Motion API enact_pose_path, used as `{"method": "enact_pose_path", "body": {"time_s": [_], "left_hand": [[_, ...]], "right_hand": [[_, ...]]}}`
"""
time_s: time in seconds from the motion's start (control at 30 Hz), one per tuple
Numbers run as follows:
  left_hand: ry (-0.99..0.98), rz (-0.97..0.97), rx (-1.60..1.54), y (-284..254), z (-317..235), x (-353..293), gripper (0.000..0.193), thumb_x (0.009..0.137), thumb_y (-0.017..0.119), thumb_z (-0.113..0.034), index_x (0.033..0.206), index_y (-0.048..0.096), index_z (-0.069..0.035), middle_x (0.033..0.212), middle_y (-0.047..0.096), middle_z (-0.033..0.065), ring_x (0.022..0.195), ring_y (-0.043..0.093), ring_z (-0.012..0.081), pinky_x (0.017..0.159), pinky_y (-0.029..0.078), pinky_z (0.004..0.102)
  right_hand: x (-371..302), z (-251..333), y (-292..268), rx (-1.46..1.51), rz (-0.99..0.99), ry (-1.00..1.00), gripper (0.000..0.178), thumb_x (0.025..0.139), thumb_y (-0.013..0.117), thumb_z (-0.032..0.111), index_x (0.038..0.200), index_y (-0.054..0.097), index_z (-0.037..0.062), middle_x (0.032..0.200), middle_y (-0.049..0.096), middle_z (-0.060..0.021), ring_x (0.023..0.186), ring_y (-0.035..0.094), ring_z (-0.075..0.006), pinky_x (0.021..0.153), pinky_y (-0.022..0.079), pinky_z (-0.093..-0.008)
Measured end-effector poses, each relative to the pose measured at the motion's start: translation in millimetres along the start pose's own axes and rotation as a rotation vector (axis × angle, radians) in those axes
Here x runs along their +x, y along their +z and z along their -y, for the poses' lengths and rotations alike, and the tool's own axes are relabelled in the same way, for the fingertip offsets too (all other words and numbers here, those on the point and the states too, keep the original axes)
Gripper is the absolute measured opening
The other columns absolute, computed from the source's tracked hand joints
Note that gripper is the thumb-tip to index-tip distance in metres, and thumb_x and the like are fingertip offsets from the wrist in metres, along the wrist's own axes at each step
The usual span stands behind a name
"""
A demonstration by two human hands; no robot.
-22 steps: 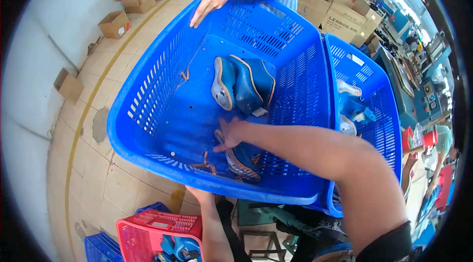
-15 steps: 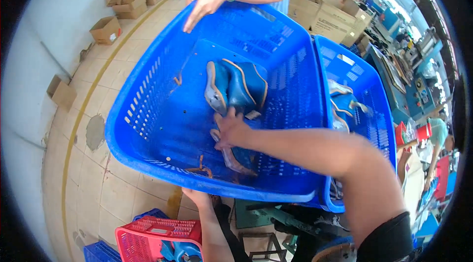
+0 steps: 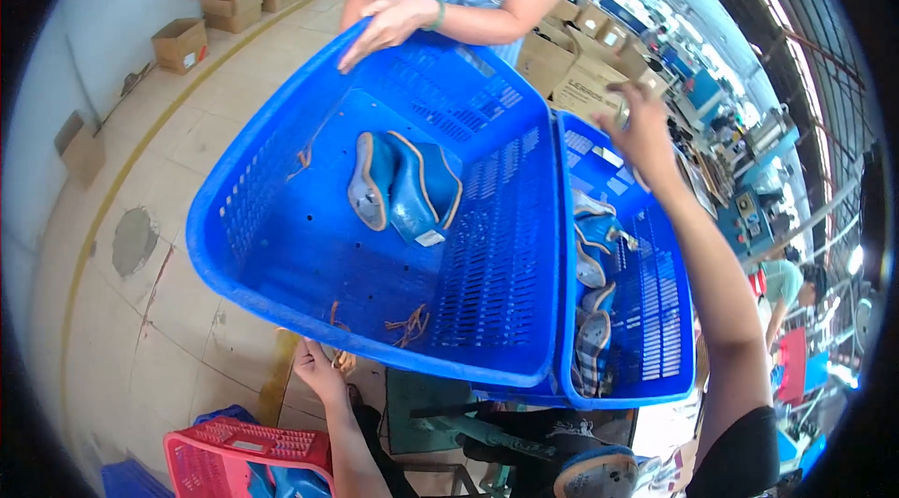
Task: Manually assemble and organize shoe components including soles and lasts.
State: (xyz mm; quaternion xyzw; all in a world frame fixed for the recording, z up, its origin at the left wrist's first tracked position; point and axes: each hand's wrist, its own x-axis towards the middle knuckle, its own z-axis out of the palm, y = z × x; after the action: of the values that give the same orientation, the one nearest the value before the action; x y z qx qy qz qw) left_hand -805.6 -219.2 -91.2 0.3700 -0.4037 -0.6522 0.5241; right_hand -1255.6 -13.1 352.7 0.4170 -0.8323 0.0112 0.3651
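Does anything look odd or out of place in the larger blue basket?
Yes. In the larger blue basket, loose orange-brown strands lie tangled near the front wall, apart from the blue shoe pieces; they look like stray scraps.

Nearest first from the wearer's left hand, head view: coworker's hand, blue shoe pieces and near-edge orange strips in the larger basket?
1. Orange strips, near side.
2. Blue shoe pieces, further in, middle.
3. Coworker's hand, far-left corner.

This is a factory workshop, judging by the machinery (image 3: pixel 749 208) and cardboard cartons (image 3: pixel 546 62) crowding the right side. A yellow stripe (image 3: pixel 161 117) crosses the tiled floor (image 3: pixel 197 311), and blue baskets (image 3: pixel 496 245) hold shoe-shaped pieces (image 3: pixel 412 203).
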Motion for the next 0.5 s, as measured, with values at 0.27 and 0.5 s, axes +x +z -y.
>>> {"method": "enact_pose_path", "body": {"time_s": [0.27, 0.5], "left_hand": [[-0.023, 0.015, -0.006, 14.7, -18.7, -4.2, 0.032, 0.116, 0.053, -0.017, 0.097, 0.070, 0.003, 0.082, 0.061, -0.0061, 0.072, 0.048, 0.0009, 0.062, 0.037, 0.0224], [0.054, -0.050, 0.043, 15.8, -11.2, -11.5, 0.030, 0.115, 0.054, -0.016, 0.107, 0.075, 0.004, 0.076, 0.059, -0.0068, 0.065, 0.046, 0.0004, 0.056, 0.032, 0.0224]], "right_hand": [[-12.0, 262.5, 191.8, 0.624, 0.682, -0.048, 0.089, 0.082, 0.087, 0.058, 0.148, 0.056, 0.0071, 0.136, 0.064, -0.0315, 0.132, 0.059, -0.0493, 0.112, 0.048, -0.0510], [-4.5, 353.3, 195.0, 0.346, 0.868, 0.557, 0.128, 0.064, 0.088, 0.080, 0.163, 0.038, 0.0176, 0.161, 0.026, -0.0325, 0.147, 0.035, -0.0578, 0.113, 0.025, -0.0831]]}}
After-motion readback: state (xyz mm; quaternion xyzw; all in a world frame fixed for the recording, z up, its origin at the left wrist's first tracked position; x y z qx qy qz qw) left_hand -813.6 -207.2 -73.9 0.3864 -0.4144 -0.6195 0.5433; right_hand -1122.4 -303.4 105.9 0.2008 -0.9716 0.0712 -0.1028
